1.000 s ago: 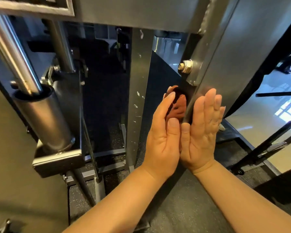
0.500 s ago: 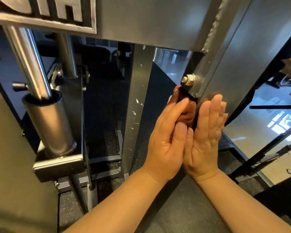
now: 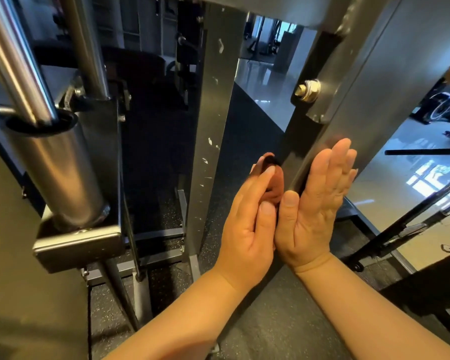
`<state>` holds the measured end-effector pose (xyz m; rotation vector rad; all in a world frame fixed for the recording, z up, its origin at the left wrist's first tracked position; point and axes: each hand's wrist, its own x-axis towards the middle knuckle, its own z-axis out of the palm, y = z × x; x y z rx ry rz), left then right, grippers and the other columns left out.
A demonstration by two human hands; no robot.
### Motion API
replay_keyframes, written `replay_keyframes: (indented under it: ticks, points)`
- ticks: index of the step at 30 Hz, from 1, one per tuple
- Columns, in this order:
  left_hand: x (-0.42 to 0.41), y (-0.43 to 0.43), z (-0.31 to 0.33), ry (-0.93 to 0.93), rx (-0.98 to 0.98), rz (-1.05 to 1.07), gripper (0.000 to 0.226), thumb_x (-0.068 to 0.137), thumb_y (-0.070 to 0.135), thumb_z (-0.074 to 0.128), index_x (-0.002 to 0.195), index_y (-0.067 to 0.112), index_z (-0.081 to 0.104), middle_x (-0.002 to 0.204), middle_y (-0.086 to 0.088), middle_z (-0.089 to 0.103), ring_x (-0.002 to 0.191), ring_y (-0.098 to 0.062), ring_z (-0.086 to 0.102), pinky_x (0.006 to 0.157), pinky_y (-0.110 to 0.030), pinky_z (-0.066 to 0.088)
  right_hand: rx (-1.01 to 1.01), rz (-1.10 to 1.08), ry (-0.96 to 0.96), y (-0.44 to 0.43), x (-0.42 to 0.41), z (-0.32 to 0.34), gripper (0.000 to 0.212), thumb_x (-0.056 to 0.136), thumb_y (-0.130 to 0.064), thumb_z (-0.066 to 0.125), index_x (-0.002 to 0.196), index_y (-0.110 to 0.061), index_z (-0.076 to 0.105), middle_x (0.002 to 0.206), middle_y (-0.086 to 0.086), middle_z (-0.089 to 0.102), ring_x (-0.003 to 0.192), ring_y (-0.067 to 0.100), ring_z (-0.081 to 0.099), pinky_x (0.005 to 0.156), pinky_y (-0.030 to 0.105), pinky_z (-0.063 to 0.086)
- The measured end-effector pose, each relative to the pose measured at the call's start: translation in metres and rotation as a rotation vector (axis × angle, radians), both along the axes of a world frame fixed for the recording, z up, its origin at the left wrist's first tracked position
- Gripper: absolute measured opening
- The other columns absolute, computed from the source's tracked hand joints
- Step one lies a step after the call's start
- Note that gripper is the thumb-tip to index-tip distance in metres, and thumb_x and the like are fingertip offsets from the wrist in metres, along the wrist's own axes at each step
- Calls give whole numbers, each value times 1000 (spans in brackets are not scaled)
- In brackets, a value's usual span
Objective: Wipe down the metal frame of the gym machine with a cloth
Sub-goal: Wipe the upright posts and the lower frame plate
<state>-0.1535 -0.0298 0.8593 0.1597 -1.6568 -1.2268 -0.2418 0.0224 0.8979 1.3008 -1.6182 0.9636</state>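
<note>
text: none legible | labels: none | numbers: none | signs: none

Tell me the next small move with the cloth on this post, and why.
Probably slide the cloth downward along the dark inner face of the frame post. The left hand holds it pressed there, below the bolt, while the right hand lies flat on the silver outer face as a brace, and the post runs on below both hands.
</note>
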Motion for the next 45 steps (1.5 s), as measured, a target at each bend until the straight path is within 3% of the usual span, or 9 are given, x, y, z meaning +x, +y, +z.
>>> replay_keyframes:
  ticks: [9,14,20,25,29,33,40,43,45]
  points:
    - [18,23,-58,-122,160,20,52,108,33,34,157,52,30,163,16,36,134,-45,53,106,-69,45,-3,-1,-12,-2,1,-12,62,108,-33,21,161,-31,-11,167,-16,-18,156,13,-14,125,45,-8]
    - [2,5,-22,-33,109,10,46,108,9,38,153,15,40,157,-9,46,145,-19,46,117,-33,42,-1,-8,-4,-2,1,-12,64,107,-31,23,161,-30,-10,167,-16,-18,156,13,-13,125,45,-7]
    - [13,18,-60,-59,103,21,47,110,40,36,155,51,35,159,12,41,109,-63,58,87,-68,53,0,-9,3,-1,-1,-16,63,108,-33,22,161,-31,-11,167,-17,-18,156,12,-13,125,44,-8]
    - [2,9,-23,-19,107,48,45,108,15,38,152,16,43,154,-10,48,143,-25,48,116,-43,43,-8,-10,10,-2,-1,-15,62,108,-34,21,161,-31,-10,167,-17,-18,156,12,-13,125,44,-8]
    - [1,13,-40,-19,58,33,51,108,19,34,157,35,33,159,10,39,142,-19,47,115,-36,42,-7,-12,30,-2,-3,-16,63,107,-32,22,162,-30,-10,167,-16,-18,156,12,-13,125,44,-8]
    - [9,23,-80,-159,127,27,53,107,39,30,153,64,22,162,24,27,113,-59,57,92,-68,53,32,-2,27,1,-3,-19,64,107,-31,23,161,-29,-12,167,-16,-20,155,12,-15,125,43,-8]
    - [1,15,-24,-11,51,9,51,108,16,33,159,19,34,163,-6,36,144,-36,45,117,-47,40,107,9,104,11,-17,-16,65,107,-30,25,162,-28,-10,168,-14,-20,156,12,-14,126,41,-7]
    - [7,15,-42,-52,72,-50,54,109,30,32,159,49,26,164,10,31,116,-61,55,92,-71,50,81,-2,95,9,-15,-19,66,107,-30,25,162,-28,-10,167,-15,-19,156,12,-14,126,42,-7]
    - [13,23,-69,-120,180,-68,53,108,37,31,155,61,23,165,15,31,100,-46,64,79,-59,58,62,-13,89,7,-13,-22,68,105,-28,26,162,-29,-11,166,-17,-20,155,11,-14,126,42,-7]
